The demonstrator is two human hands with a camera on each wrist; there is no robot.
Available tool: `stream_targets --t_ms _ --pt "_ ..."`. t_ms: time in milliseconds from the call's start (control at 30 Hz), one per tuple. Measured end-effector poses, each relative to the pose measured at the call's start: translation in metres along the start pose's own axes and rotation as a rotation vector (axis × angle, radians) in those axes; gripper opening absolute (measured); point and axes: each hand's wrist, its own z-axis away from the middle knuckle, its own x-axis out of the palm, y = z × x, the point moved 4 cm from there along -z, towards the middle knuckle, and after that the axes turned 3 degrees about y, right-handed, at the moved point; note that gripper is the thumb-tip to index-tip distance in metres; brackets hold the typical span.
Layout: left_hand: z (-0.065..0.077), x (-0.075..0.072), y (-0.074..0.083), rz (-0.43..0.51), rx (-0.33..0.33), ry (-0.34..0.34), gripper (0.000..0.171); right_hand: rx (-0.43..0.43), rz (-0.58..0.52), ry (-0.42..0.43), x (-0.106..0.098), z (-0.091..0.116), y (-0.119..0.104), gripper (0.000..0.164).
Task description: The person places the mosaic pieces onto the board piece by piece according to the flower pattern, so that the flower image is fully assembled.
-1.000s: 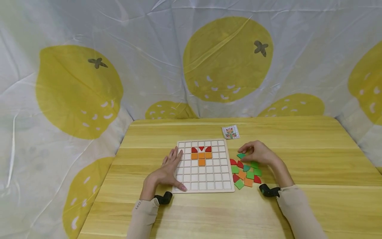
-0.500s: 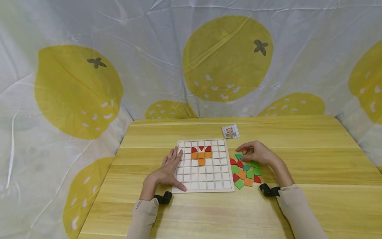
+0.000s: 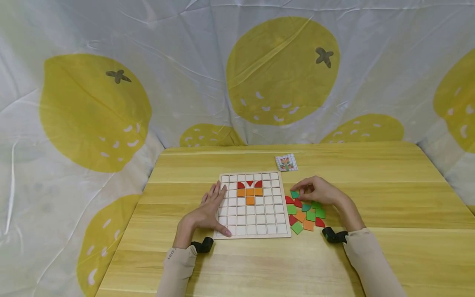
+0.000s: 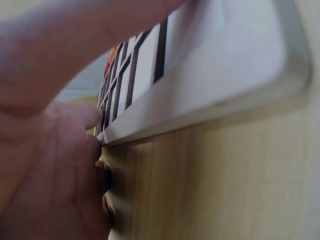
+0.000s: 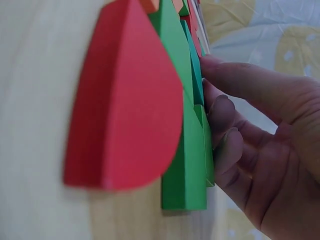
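A white gridded board (image 3: 251, 231) lies flat on the table. Several red and orange pieces sit in its upper middle, among them an orange square (image 3: 250, 200). My left hand (image 3: 208, 212) spreads along the board's left side, thumb on the lower left corner, forefinger on the edge higher up. To the right, my right hand (image 3: 320, 191) pinches a teal quarter-circle tile (image 3: 295, 194) between thumb and fingers, beside the board's right edge. Below that hand is a pile of loose tiles, with a green square (image 3: 310, 215) and a red quarter-circle (image 5: 142, 105).
A small printed card (image 3: 286, 162) with a coloured grid pattern lies behind the board's upper right corner. The wooden table (image 3: 389, 185) meets a lemon-print cloth (image 3: 193, 82) at the back and sides.
My right hand has shifted slightly left with the teal tile, which has turned and come closer to the board. My left hand stays in place on the board.
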Motion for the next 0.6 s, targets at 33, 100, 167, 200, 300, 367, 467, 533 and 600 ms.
stream_targets --t_ms 33,100,167,200,300,367,467,533,600 --pt "-0.0001 0.0 0.0 0.002 0.003 0.002 0.151 0.001 0.001 -0.004 0.0006 -0.0002 0.0004 0.033" --pt "-0.0005 0.0 -0.0004 -0.002 0.004 0.0 0.151 -0.002 -0.009 -0.026 0.0023 -0.0008 0.0008 0.036" --pt "-0.0007 -0.0001 -0.0003 -0.005 0.004 -0.001 0.151 -0.023 -0.012 -0.051 0.0036 -0.0015 -0.0005 0.037" --pt "-0.0009 -0.0001 -0.0003 -0.007 0.003 -0.001 0.151 -0.03 -0.013 -0.063 0.0041 -0.0017 -0.0013 0.037" --pt "-0.0012 -0.0001 -0.0002 -0.013 0.003 0.001 0.151 -0.048 0.003 -0.072 0.0048 -0.0023 -0.0031 0.032" --pt "-0.0017 0.0001 -0.0002 -0.013 0.003 0.002 0.151 -0.051 0.005 -0.065 0.0047 -0.0024 -0.003 0.029" --pt "-0.0021 0.0004 -0.0002 -0.013 0.001 0.001 0.151 -0.028 -0.001 -0.042 0.0043 -0.0026 -0.0021 0.028" --pt "-0.0024 0.0006 -0.0002 -0.011 0.002 0.002 0.151 -0.006 -0.01 -0.026 0.0039 -0.0026 -0.0016 0.028" --pt "-0.0025 0.0008 -0.0001 -0.011 0.001 0.003 0.151 0.017 -0.013 -0.007 0.0035 -0.0025 -0.0015 0.028"
